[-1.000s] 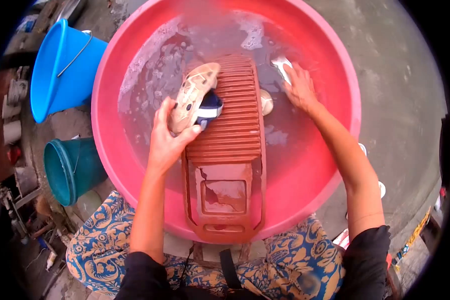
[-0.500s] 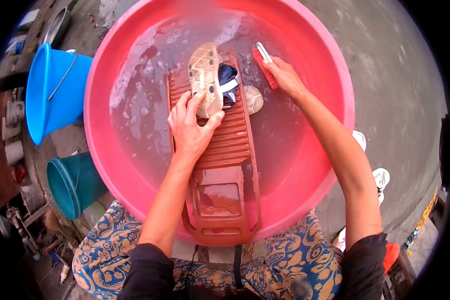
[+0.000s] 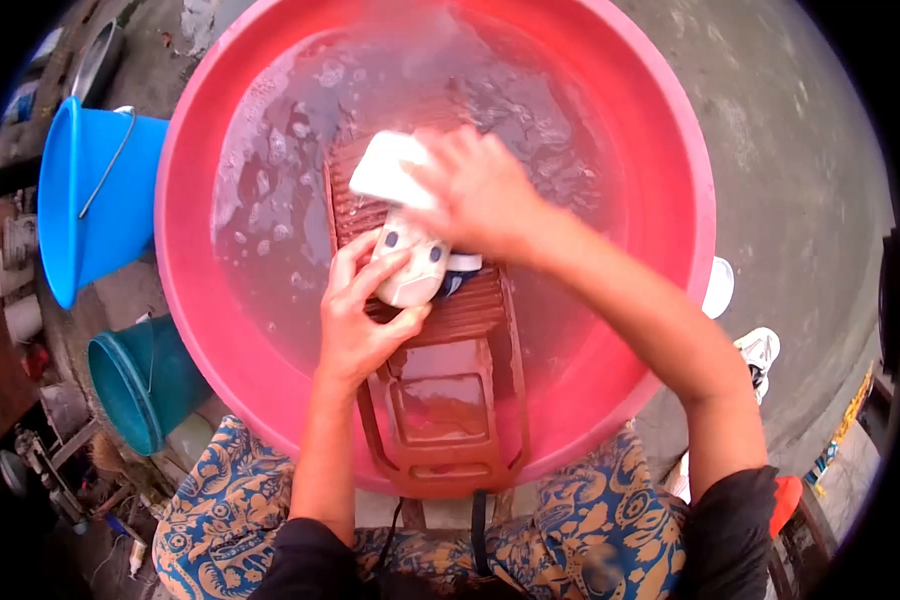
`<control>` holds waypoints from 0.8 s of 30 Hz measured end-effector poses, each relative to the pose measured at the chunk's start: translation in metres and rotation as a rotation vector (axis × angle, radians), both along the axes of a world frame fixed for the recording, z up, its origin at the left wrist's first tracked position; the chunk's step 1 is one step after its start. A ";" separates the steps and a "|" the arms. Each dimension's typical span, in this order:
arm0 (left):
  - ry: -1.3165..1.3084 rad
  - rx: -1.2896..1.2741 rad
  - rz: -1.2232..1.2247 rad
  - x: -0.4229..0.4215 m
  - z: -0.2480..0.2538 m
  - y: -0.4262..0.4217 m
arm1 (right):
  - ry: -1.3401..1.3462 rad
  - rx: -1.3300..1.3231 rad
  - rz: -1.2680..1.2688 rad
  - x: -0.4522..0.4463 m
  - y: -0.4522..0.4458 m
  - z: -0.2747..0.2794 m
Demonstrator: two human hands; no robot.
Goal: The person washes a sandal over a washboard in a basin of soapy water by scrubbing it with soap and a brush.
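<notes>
A sandal (image 3: 410,272) with a pale sole and dark blue straps lies sole up on the brown ribbed washboard (image 3: 465,318). My left hand (image 3: 362,305) grips its near end, thumb on one side and fingers on the other. Over the sandal's far end is a white-backed brush (image 3: 392,170), held in my right hand (image 3: 480,190), which is blurred by motion. The brush covers that part of the sole, and its bristles are hidden. The washboard leans in a large pink tub (image 3: 685,200) of cloudy, sudsy water.
A blue bucket (image 3: 100,190) and a dark green bucket (image 3: 145,385) are at the left of the tub. White shoes (image 3: 758,350) are on the concrete at the right. A metal basin (image 3: 98,62) is at the top left, with clutter below it.
My right hand has brought the brush from the tub's right side onto the sole. The sandal and my left hand have shifted nearer my body. The second sandal beside the board is no longer visible.
</notes>
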State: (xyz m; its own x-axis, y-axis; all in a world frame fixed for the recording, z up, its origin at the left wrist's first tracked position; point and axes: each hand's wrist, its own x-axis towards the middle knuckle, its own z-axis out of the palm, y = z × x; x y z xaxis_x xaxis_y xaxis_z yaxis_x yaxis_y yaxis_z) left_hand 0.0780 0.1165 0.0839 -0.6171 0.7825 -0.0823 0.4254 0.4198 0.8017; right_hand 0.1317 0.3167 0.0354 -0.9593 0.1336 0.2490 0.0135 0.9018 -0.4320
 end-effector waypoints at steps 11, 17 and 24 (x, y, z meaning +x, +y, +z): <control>0.027 0.102 0.127 0.027 -0.024 0.005 | -0.022 -0.093 0.043 0.034 -0.024 0.022; 0.069 0.153 0.050 0.017 -0.031 0.007 | -0.204 -0.056 -0.202 0.000 0.043 -0.011; 0.089 0.116 0.064 0.024 -0.029 0.005 | -0.060 -0.095 -0.004 0.042 -0.010 0.003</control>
